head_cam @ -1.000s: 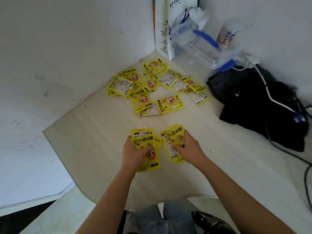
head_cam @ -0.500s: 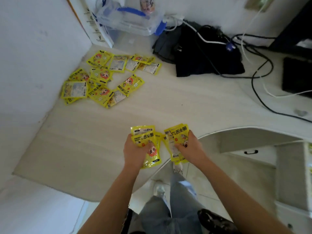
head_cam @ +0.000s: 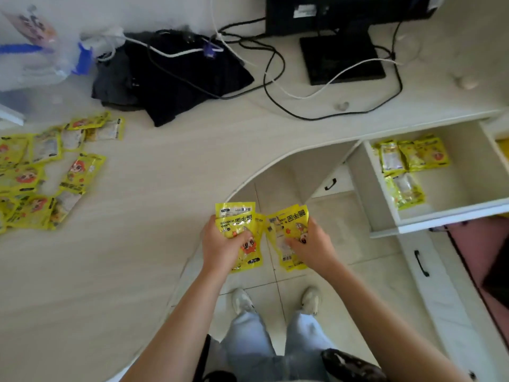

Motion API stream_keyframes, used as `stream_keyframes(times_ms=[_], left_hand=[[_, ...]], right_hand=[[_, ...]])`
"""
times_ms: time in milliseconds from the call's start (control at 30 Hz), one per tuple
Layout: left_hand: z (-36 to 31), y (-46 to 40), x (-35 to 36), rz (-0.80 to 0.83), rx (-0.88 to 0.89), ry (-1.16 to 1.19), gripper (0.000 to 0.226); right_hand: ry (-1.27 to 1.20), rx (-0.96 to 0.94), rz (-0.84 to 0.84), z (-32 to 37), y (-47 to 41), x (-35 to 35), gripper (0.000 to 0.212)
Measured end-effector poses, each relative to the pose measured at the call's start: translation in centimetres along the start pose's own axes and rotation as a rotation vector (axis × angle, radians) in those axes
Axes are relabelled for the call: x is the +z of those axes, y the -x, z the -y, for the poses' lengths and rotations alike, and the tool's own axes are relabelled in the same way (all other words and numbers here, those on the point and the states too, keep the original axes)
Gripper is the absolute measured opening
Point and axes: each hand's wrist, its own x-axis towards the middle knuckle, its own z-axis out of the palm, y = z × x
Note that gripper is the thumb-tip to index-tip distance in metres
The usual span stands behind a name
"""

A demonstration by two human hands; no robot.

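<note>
The left hand [head_cam: 220, 245] grips a small stack of yellow foil hand-warmer packets [head_cam: 239, 223], with the thumb curled across its face. The right hand [head_cam: 314, 244] grips a second yellow packet stack [head_cam: 289, 224] just beside it. Both stacks hang just off the curved front edge of the pale wooden desk [head_cam: 132, 221], above tiled floor [head_cam: 344, 249]. To the right, the pulled-out white drawer [head_cam: 454, 213] already contains yellow packets [head_cam: 410, 159], and only open air lies between it and the hands.

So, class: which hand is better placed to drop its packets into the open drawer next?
Right hand: the open drawer lies on its side, so its packets probably travel less than those in the left hand.
</note>
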Motion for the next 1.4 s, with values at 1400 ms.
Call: stream_keyframes(times_ms=[1400], left_hand=[[-19.0, 0.3, 48.1, 0.275, -0.214, -0.122, 0.096]], right_hand=[[-0.091, 0.231, -0.198, -23.4, -18.2, -40.2, 0.044]])
